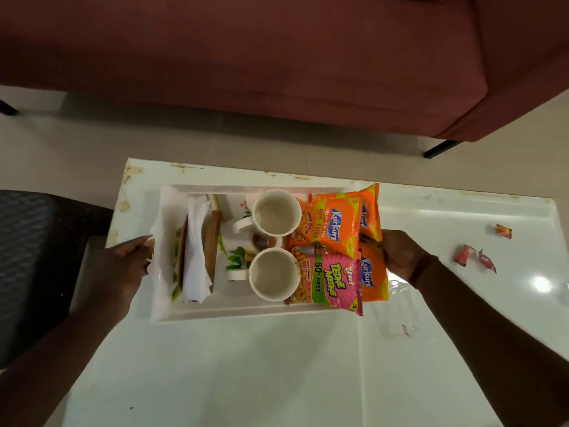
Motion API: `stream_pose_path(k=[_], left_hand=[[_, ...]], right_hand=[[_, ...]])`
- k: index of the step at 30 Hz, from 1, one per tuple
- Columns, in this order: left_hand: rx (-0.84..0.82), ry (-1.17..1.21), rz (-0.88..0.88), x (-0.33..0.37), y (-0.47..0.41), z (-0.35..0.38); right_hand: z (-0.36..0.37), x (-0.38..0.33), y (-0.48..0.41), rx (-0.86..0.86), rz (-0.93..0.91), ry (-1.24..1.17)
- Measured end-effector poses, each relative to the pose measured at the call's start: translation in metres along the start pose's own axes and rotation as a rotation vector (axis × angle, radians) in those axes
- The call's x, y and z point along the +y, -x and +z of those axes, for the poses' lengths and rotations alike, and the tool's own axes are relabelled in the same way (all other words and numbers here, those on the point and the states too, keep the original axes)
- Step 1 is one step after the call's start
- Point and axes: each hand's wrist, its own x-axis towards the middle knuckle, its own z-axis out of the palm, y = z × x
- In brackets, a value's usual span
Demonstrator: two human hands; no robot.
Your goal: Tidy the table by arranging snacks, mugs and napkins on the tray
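Note:
A white tray (pixel 234 311) sits on the white table (pixel 246 365). On its left part stands a wooden holder with white napkins (pixel 197 248). Two cream mugs stand in the middle, one farther (pixel 276 212) and one nearer (pixel 273 274). Orange Kurkure packets (pixel 331 224) and a pink Tedhe Medhe packet (pixel 331 280) lie over the tray's right side and hide its right rim. My left hand (pixel 126 266) grips the tray's left edge. My right hand (pixel 400 251) holds the right end, under the packets.
Three red-wrapped candies (pixel 475 257) lie on the table at the right. A clear plastic container (pixel 397 309) rests near my right forearm. A maroon sofa (pixel 277 57) stands beyond the table, and a dark chair (pixel 34 241) is at the left.

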Motion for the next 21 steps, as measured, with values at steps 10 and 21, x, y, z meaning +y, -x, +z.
stream_pose_path(k=[10, 21], left_hand=[[-0.037, -0.030, 0.002, 0.002, -0.028, 0.019], [-0.035, -0.023, -0.012, -0.006, -0.025, 0.023]], right_hand=[[-0.002, 0.026, 0.011, 0.193, -0.050, -0.001], [-0.001, 0.027, 0.016, 0.205, -0.091, -0.034]])
